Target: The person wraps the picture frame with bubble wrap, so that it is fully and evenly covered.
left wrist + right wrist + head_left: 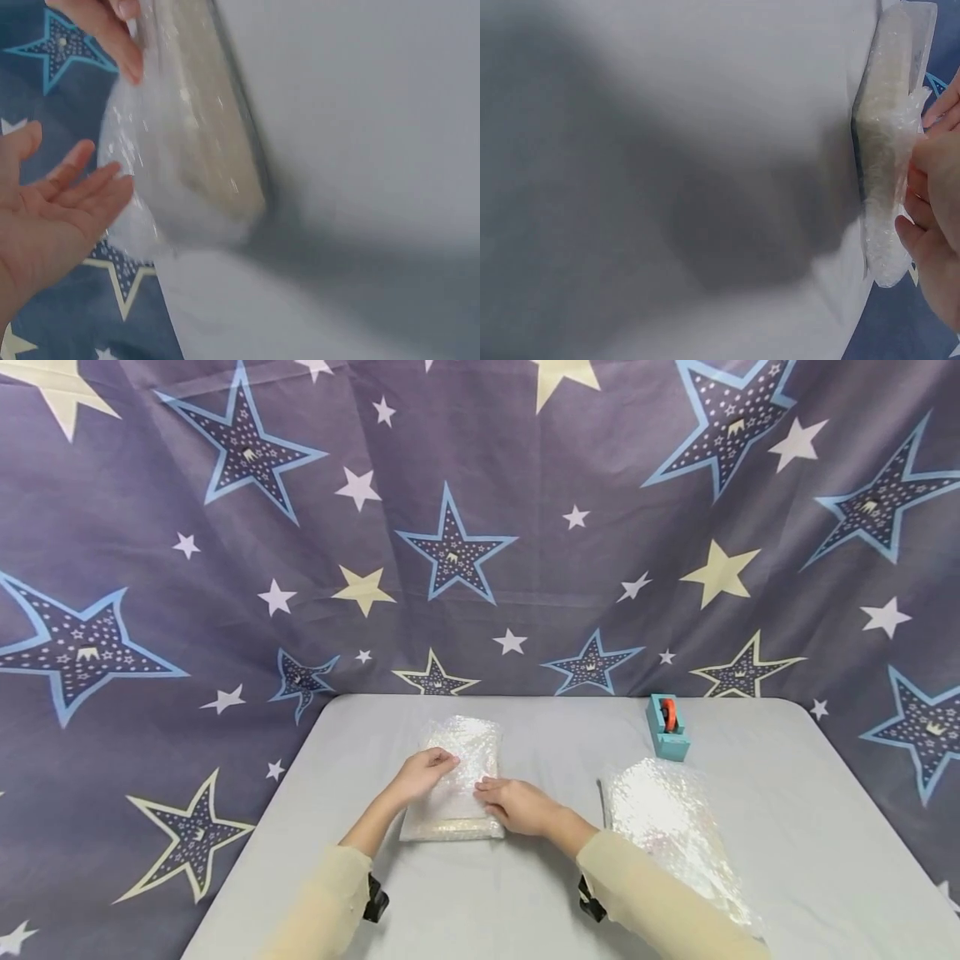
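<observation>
A flat rectangular packet [450, 829] wrapped in clear bubble wrap lies on the table, left of centre. Its pale, thick edge shows through the plastic in the left wrist view. Over the packet's left side is my left hand [424, 774], its fingers loosely bent and spread, seemingly apart from the wrap [131, 202]. My right hand [521, 807] rests its fingers on the packet's right side. The right wrist view shows the right hand [939, 202] against the wrapped packet [885, 150], with the fingertips partly hidden.
A turquoise tape dispenser [667, 731] with an orange-red wheel stands at the back right. In front of it lies a larger piece of shiny bubble wrap [667, 827], partly behind my right sleeve. A star-patterned curtain [510, 568] hangs behind the pale table [547, 727].
</observation>
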A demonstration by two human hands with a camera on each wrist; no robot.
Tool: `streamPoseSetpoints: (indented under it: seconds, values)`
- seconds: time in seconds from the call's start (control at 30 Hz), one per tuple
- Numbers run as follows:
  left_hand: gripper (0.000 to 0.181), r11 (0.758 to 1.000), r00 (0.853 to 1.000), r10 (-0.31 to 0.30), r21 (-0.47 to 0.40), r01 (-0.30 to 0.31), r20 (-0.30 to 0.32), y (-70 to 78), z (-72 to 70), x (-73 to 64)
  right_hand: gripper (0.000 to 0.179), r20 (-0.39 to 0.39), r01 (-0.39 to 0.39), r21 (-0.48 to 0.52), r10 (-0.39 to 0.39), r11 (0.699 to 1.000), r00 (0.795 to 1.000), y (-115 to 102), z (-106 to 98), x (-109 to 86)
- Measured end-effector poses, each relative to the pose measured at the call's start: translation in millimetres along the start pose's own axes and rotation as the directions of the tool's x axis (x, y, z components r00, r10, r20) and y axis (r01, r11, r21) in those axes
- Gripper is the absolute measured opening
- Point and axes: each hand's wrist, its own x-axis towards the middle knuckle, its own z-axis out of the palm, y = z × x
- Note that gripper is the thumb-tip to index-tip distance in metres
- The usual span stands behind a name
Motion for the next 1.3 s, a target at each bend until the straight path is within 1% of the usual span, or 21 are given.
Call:
streamPoseSetpoints:
  seconds: [0.1,0.17,0.2,0.27,0.33,0.4,0.43,0.5,0.63,0.7,0.77,0.87,0.97,1.0,1.03,1.1,1.2,1.27,1.3]
  values:
    - [0.035,0.994,0.996,0.079,0.066,-0.081,0.030,-11.0,-8.0,-3.4,0.032,-0.001,0.003,0.008,-0.003,1.000,1.000,-1,1,1.4]
    - [0.039,0.976,0.986,0.153,0.149,-0.161,0.066,-20.7,-11.9,-6.4,0.032,-0.005,-0.001,0.010,0.001,1.000,1.000,0,1,1.5]
    - [0.041,0.960,0.978,0.189,0.193,-0.202,0.083,-26.0,-13.1,-8.3,0.032,-0.006,-0.005,0.012,0.005,1.000,1.000,0,2,1.5]
    - [0.047,0.918,0.960,0.258,0.282,-0.279,0.111,-37.0,-13.1,-12.5,0.032,-0.009,-0.011,0.016,0.011,1.000,1.000,0,2,1.1]
    - [0.053,0.871,0.943,0.305,0.363,-0.332,0.131,-46.9,-11.0,-16.6,0.032,-0.013,-0.011,0.018,0.011,1.000,1.000,-1,2,0.5]
    - [0.059,0.838,0.936,0.323,0.418,-0.351,0.140,-53.9,-7.6,-20.2,0.032,-0.012,-0.015,0.022,0.016,1.000,1.000,0,2,0.1]
    - [0.062,0.828,0.934,0.329,0.433,-0.357,0.140,-56.6,-5.6,-21.7,0.032,-0.014,-0.016,0.024,0.016,1.000,1.000,0,3,-0.1]
    - [0.065,0.817,0.933,0.336,0.453,-0.358,0.130,-61.2,-1.7,-24.1,0.032,-0.018,-0.021,0.028,0.022,0.999,1.000,0,3,-0.4]
    - [0.069,0.808,0.935,0.340,0.480,-0.343,0.095,-67.8,5.6,-27.0,0.032,-0.029,-0.036,0.053,0.037,0.998,0.999,0,5,-1.2]
    - [0.071,0.794,0.937,0.336,0.508,-0.333,0.090,-70.3,8.8,-27.8,0.032,-0.030,-0.040,0.059,0.042,0.997,0.999,0,6,-1.7]
    - [0.072,0.776,0.939,0.330,0.540,-0.326,0.093,-71.7,10.8,-28.0,0.032,-0.031,-0.044,0.059,0.045,0.997,0.998,0,7,-2.1]
    - [0.072,0.741,0.932,0.348,0.580,-0.338,0.099,-70.3,10.8,-25.4,0.032,-0.041,-0.049,0.051,0.051,0.998,0.998,1,7,-2.2]
    - [0.072,0.720,0.927,0.358,0.599,-0.349,0.111,-65.7,5.4,-21.2,0.032,-0.051,-0.043,0.042,0.046,0.998,0.998,3,7,-1.3]
    - [0.073,0.722,0.928,0.355,0.598,-0.349,0.113,-63.9,2.6,-19.6,0.031,-0.053,-0.039,0.046,0.041,0.998,0.998,3,6,-1.0]
    - [0.073,0.731,0.932,0.345,0.590,-0.342,0.113,-62.1,-0.6,-17.9,0.031,-0.052,-0.033,0.045,0.036,0.998,0.998,4,6,-0.9]
    - [0.075,0.759,0.943,0.316,0.568,-0.319,0.107,-59.1,-6.9,-13.5,0.032,-0.048,-0.023,0.053,0.026,0.998,0.998,4,7,-0.5]
    - [0.076,0.793,0.954,0.287,0.536,-0.289,0.089,-56.3,-14.3,-2.9,0.031,-0.039,-0.022,0.063,0.025,0.998,0.999,4,7,-0.5]
    - [0.077,0.796,0.958,0.273,0.537,-0.279,0.093,-55.4,-17.6,5.6,0.032,-0.031,-0.026,0.068,0.028,0.997,0.999,3,7,-0.2]
    - [0.079,0.793,0.959,0.266,0.543,-0.277,0.101,-55.0,-18.9,9.7,0.032,-0.032,-0.022,0.066,0.024,0.998,0.999,3,7,0.0]
